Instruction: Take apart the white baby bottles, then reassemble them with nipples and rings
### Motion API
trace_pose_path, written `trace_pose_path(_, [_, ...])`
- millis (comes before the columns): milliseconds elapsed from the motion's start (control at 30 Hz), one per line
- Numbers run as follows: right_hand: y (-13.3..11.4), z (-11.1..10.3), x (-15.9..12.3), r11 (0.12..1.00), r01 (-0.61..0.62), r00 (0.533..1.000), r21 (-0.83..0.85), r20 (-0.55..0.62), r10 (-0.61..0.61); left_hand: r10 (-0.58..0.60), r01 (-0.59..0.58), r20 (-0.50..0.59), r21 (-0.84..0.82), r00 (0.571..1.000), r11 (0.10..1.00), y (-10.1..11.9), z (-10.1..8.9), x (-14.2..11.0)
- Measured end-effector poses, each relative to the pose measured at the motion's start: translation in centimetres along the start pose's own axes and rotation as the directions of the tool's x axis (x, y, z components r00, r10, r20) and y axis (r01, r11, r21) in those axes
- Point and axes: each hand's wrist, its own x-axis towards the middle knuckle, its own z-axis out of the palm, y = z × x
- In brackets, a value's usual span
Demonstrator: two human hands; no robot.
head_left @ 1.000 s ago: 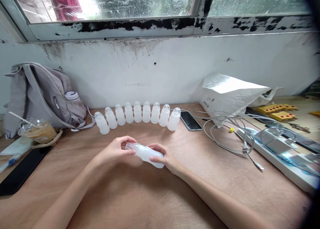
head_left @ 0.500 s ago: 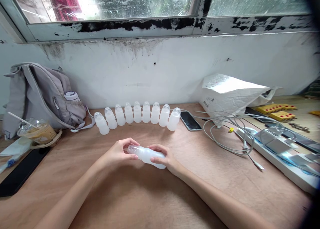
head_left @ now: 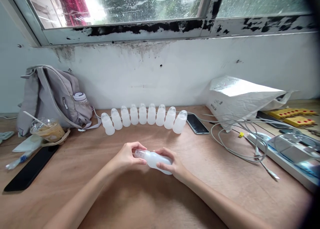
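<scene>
A frosted white baby bottle (head_left: 155,160) with a clear cap lies tilted on its side between my hands, just above the wooden table (head_left: 150,202). My left hand (head_left: 131,154) has its thumb and fingers closed around the clear cap end. Around the wider body, near the base, my right hand (head_left: 172,161) is wrapped with its thumb in front. Beyond them, several matching bottles stand upright in a curved row, among them a bottle (head_left: 108,125) at the left end and another (head_left: 179,123) at the right end.
Right of the row lie a phone (head_left: 197,124), tangled cables (head_left: 232,150), a white bag (head_left: 225,102) and a power strip (head_left: 282,159). On the left are a grey backpack (head_left: 50,95), an iced drink cup (head_left: 48,130) and a black phone (head_left: 31,169).
The camera view has turned slightly left, so the whole scene sits farther right. Both hands keep the same hold on the bottle, with little visible movement.
</scene>
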Motion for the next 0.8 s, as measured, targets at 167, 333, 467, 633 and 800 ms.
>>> trace_pose_path(167, [-0.3,0.9,-0.2,1.000,0.031,0.999,-0.001,-0.024,-0.031,0.059,-0.073,-0.081,-0.186,0.995,0.980,-1.1,0.9,0.5])
trace_pose_path(333, [-0.4,2.7,-0.3,0.998,0.064,0.997,-0.001,-0.038,-0.064,0.062,-0.144,-0.183,-0.479,0.981,0.866,-2.1,4.9,0.1])
trace_pose_path(467, [0.2,2.8,-0.2,0.999,0.041,0.999,0.017,-0.021,-0.040,0.077,-0.175,-0.280,-0.342,0.957,0.923,-2.1,5.1,-0.4])
trace_pose_path(633, [1.3,0.6,0.5,1.000,-0.012,0.972,0.015,-0.235,0.015,0.209,-0.292,-0.664,-0.015,0.718,0.956,-3.1,-2.2,-0.5])
trace_pose_path(800, [2.4,-2.2,1.6,1.000,-0.014,0.927,0.019,-0.376,0.020,0.219,-0.044,-0.875,0.222,0.431,0.974,-7.5,-10.0,-1.0])
